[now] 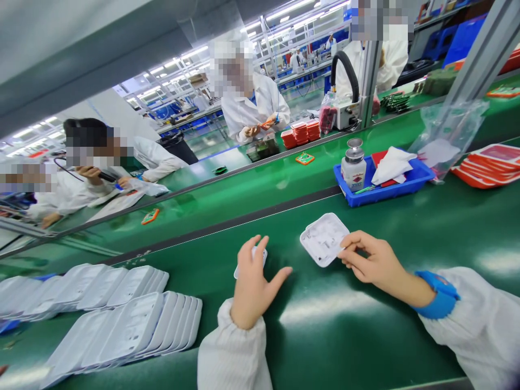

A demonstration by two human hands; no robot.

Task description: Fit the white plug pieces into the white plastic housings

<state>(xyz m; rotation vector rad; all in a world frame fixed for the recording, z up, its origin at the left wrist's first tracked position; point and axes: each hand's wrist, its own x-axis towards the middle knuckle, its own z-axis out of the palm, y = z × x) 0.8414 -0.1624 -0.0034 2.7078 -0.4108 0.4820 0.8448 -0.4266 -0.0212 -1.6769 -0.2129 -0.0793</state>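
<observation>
My right hand (371, 260) pinches the right corner of a square white plastic cover (325, 238) with rounded corners. The cover's moulded inner side faces up, just over the green work surface (325, 336). To the left, my left hand (252, 287) is open, with its thumb and fingers apart. Behind its fingers sits a white piece (264, 257), mostly hidden, so I cannot tell whether the hand touches it. A blue band (439, 295) circles my right wrist.
Rows of overlapping white covers (122, 330) lie at left. A blue tray (382, 194) at back right holds a dispenser bottle (353, 168) and white cloth (392, 165). Red-framed covers (493, 165) are stacked far right. Beyond runs a green belt (244, 184) with orange-edged boards; co-workers sit opposite.
</observation>
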